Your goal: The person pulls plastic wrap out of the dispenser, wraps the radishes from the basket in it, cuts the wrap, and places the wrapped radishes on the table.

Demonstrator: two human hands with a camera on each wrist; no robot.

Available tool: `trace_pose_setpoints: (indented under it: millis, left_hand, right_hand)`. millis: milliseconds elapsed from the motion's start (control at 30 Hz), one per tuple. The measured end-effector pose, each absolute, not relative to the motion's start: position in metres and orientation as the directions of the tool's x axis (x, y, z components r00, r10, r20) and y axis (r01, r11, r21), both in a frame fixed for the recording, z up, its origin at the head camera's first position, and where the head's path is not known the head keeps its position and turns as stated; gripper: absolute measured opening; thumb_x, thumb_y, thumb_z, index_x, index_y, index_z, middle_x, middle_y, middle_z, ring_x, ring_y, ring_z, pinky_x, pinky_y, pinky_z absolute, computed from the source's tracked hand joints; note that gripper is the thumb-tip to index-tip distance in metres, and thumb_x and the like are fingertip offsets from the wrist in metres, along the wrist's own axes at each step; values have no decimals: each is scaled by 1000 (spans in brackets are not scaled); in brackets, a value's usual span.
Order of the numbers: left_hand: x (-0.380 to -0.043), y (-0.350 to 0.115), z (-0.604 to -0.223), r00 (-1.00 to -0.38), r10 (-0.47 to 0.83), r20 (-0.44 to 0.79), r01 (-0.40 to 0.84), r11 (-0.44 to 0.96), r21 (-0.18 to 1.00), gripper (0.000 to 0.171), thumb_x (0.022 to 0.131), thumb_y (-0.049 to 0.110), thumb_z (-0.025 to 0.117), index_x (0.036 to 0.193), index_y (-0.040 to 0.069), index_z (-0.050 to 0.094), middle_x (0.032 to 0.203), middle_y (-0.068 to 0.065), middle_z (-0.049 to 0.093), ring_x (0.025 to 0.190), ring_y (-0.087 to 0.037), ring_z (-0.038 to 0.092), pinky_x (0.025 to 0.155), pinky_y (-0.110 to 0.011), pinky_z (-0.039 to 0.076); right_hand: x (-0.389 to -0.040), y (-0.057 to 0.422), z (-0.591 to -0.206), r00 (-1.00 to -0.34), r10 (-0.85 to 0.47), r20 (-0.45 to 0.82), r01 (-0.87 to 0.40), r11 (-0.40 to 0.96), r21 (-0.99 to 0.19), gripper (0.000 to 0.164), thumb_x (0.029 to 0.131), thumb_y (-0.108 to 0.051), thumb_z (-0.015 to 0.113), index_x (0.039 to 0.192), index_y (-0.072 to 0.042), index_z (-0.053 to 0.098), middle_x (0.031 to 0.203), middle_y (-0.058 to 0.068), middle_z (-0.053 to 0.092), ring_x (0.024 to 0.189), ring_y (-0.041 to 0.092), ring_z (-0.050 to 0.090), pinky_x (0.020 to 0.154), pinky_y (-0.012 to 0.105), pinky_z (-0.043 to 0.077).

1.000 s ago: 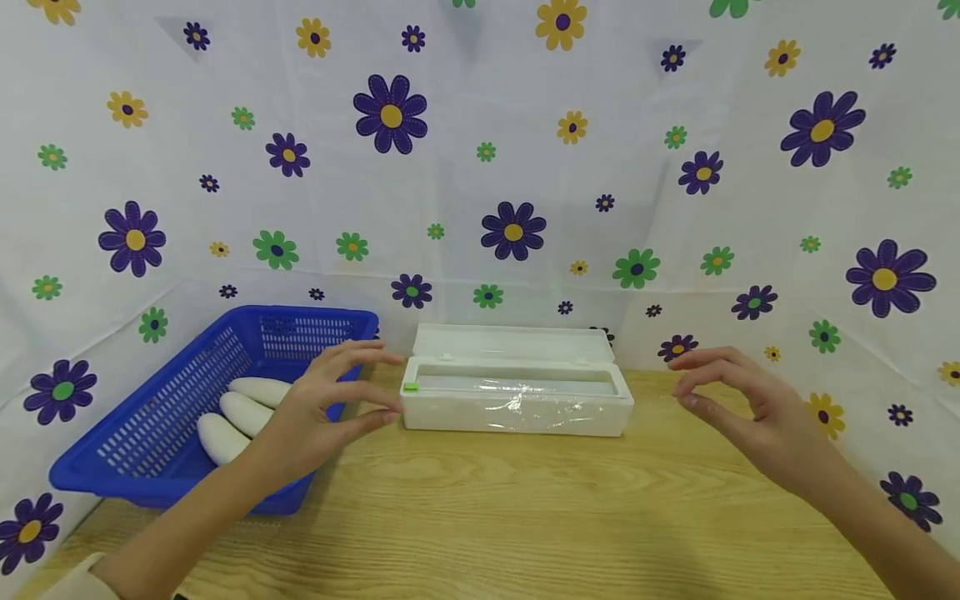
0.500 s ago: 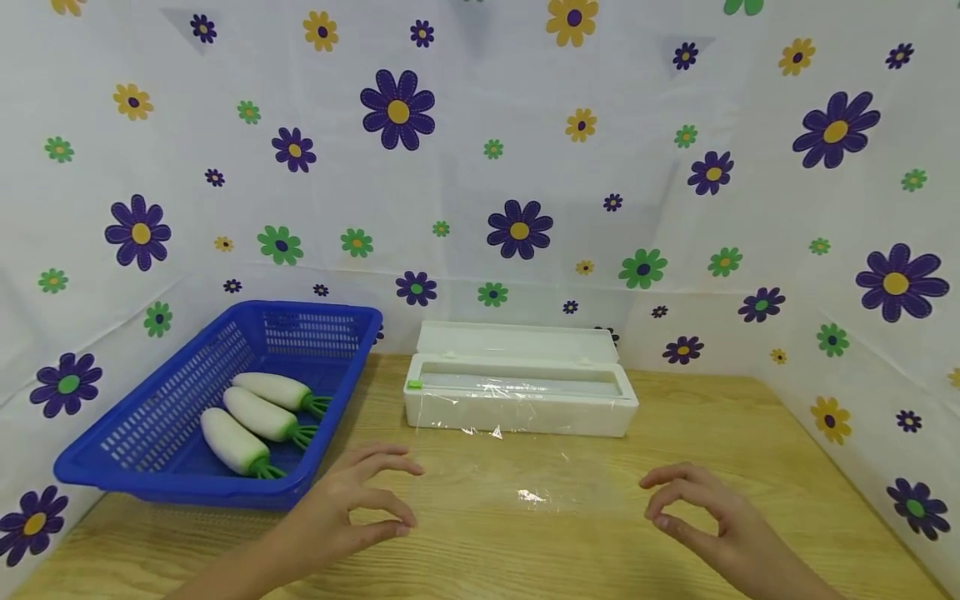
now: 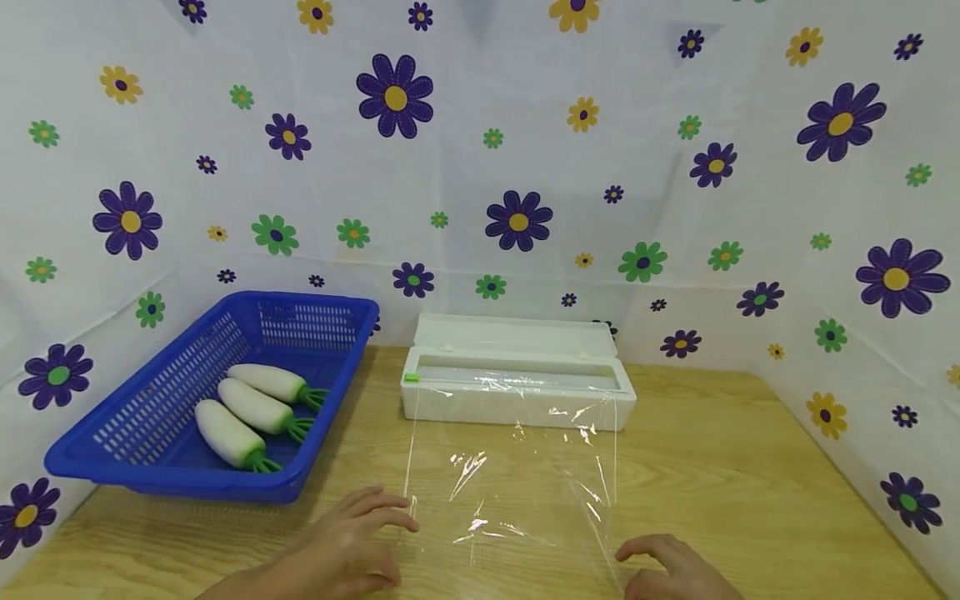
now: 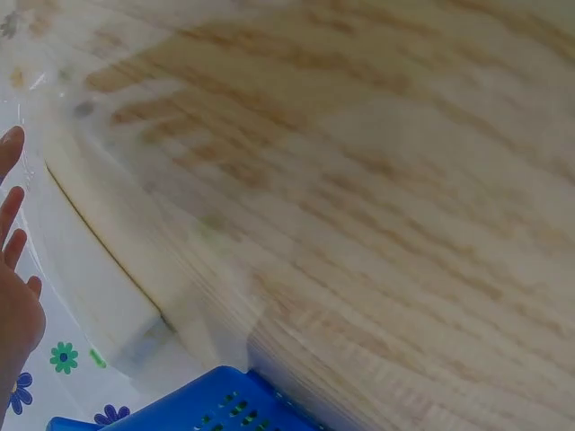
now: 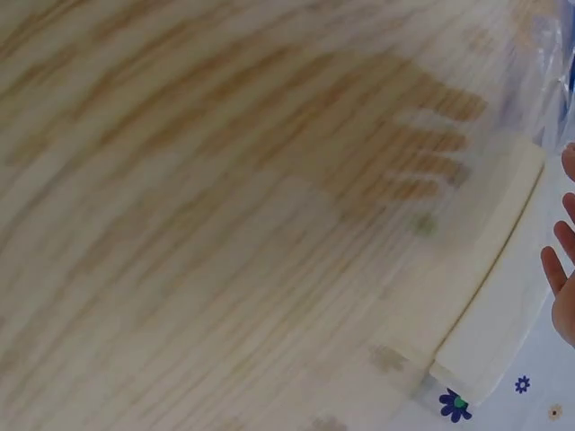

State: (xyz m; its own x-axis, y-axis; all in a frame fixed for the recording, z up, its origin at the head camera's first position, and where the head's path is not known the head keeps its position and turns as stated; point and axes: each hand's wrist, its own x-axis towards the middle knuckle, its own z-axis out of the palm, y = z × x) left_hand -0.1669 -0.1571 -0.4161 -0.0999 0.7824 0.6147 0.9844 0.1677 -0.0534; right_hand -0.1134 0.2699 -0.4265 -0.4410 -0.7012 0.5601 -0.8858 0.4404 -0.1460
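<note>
Wood-grained tabletop (image 3: 720,467) shows through glossy, creased film (image 3: 517,475) from a rectangular box (image 3: 517,352)

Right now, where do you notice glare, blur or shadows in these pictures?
Head view: bright white glare streaks on the clear film, blue basket fairly sharp; left wrist view: the table looks soft and hazy, with a dark hand-shaped patch, whether shadow or reflection I can't tell; right wrist view: similar haze, and another such patch.

Film (image 3: 517,492) extends before the box (image 3: 517,357), right of the basket (image 3: 202,483) with radishes (image 3: 257,406) inside.
</note>
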Motion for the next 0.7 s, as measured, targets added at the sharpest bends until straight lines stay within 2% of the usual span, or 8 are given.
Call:
trace_pose_setpoints:
  millis: [67, 133, 267, 367, 433, 500, 600, 700]
  left_hand:
    - [-168, -159, -419, -72, 796, 601, 984, 157, -89, 6, 78, 28, 72, 74, 29, 69, 110, -1, 58, 106, -29, 51, 106, -37, 18]
    - [-169, -161, -421, -58, 807, 587, 982, 151, -110, 6, 77, 29, 73, 73, 30, 69, 109, -1, 58, 105, -29, 52, 106, -37, 18]
    - [-169, -166, -423, -71, 822, 565, 980, 163, -115, 5, 74, 31, 74, 73, 30, 70, 109, -1, 58, 107, -29, 52, 105, -38, 20]
    - [-169, -168, -422, -103, 825, 555, 977, 188, -98, 12, 71, 31, 75, 81, 26, 71, 110, -1, 58, 108, -27, 51, 103, -39, 23]
    - [-168, -169, -420, -139, 826, 547, 976, 209, -68, 28, 69, 30, 76, 95, 21, 70, 112, -1, 57, 109, -27, 50, 103, -39, 23]
    - [-167, -170, -419, -172, 829, 531, 973, 227, -38, 46, 68, 30, 76, 111, 16, 65, 116, -1, 56, 111, -25, 49, 104, -36, 22]
    - [-164, -171, -417, -212, 834, 509, 969, 249, -4, 62, 72, 33, 75, 126, 10, 54, 121, 0, 54, 113, -23, 47, 105, -33, 18]
    - [-164, -170, -414, -200, 833, 517, 970, 243, -16, 51, 78, 35, 71, 121, 12, 57, 119, 1, 55, 113, -22, 48, 103, -35, 22]
  right_hand:
    - [-114, 271, -430, -450, -719, 530, -883, 446, -145, 20, 82, -18, 69, 98, -24, 60, 109, 0, 55, 93, 16, 52, 63, 29, 45]
    - [-113, 272, -432, -516, -714, 473, -853, 479, -208, 21, 84, -14, 66, 103, -20, 59, 108, -3, 55, 93, 14, 52, 63, 28, 45]
    - [-106, 272, -436, -614, -648, 450, -782, 574, -242, 33, 79, -10, 71, 107, -22, 58, 105, -13, 56, 93, 9, 53, 71, 20, 43]
    - [-106, 271, -436, -522, -684, 510, -818, 571, -72, 23, 82, -22, 70, 102, -25, 60, 105, -13, 56, 93, 8, 54, 80, 16, 37]
    - [-108, 270, -434, -444, -727, 524, -839, 542, 41, 13, 87, -31, 63, 98, -27, 59, 106, -13, 55, 96, 8, 53, 85, 16, 34]
    - [-110, 269, -432, -374, -761, 531, -861, 498, 107, 15, 88, -39, 60, 97, -28, 60, 106, -12, 55, 98, 9, 52, 87, 19, 34]
    - [-110, 268, -429, -355, -774, 525, -876, 472, 104, 21, 85, -42, 63, 102, -29, 60, 107, -14, 54, 100, 7, 51, 90, 19, 32]
    - [-116, 266, -424, -349, -772, 531, -903, 429, 31, 28, 83, -31, 69, 108, -22, 60, 109, -8, 55, 99, 10, 52, 90, 19, 33]
